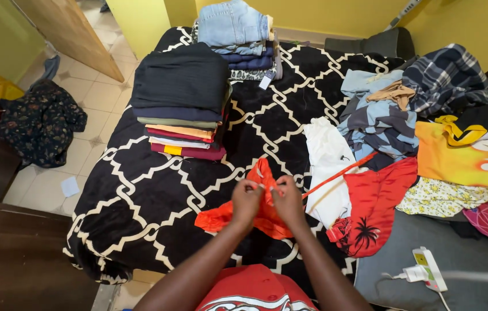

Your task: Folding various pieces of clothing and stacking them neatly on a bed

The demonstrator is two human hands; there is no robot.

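Note:
A small orange garment (219,219) lies bunched on the black-and-white patterned blanket (140,196) in front of me. My left hand (246,200) and my right hand (288,198) both pinch its upper edge, close together, lifting part of the cloth. A thin orange strap (336,174) runs from it up to the right across a white garment (327,155). A red cloth with a black palm print (373,201) lies just right of my right hand.
A tall stack of folded clothes (182,98) and a stack of folded jeans (238,34) stand at the bed's far end. Unfolded clothes (428,115) pile up at right. A white power strip (428,268) lies on grey bedding. Dark clothing (39,121) lies on the tiled floor at left.

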